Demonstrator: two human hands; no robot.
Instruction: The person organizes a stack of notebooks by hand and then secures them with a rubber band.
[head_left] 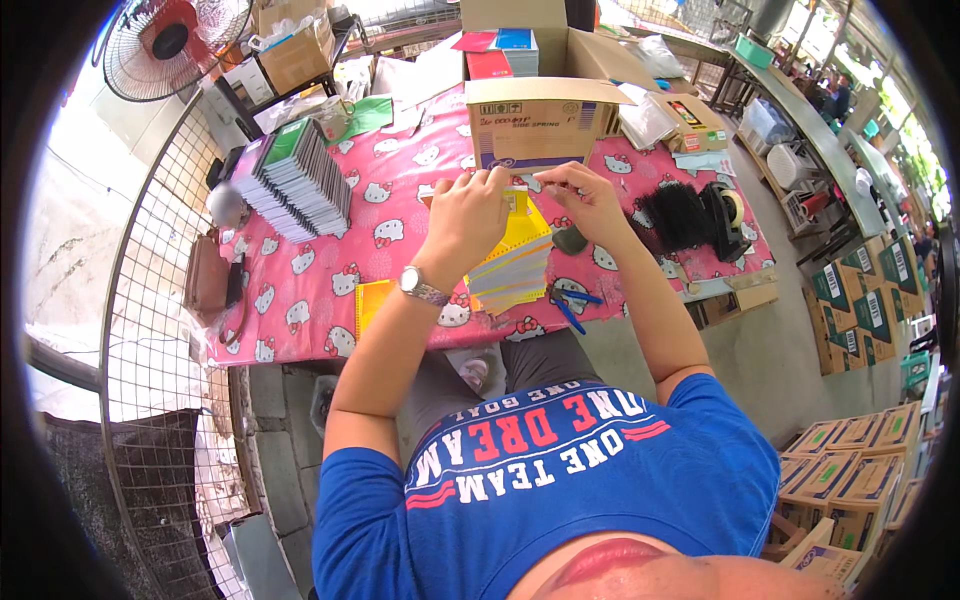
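A stack of yellow spiral notebooks (508, 270) stands before me near the table's front edge. My left hand (470, 215) is over its far left part, fingers curled; what they grip is hidden. My right hand (588, 200) is raised just right of the stack, thumb and fingers pinched together on something too small to make out. Another yellow notebook (372, 305) lies partly under my left forearm. Blue-handled pliers (574, 304) rest to the right of the stack. A dark rounded object (570, 240) sits below my right hand.
Tall stacks of purple and green notebooks (292, 180) stand at left on the pink table cover (390, 232). A cardboard box (545, 130) is straight ahead. Black bristly strands (672, 215) and a tape dispenser (730, 222) lie at right. A wire mesh (150, 290) runs along the left.
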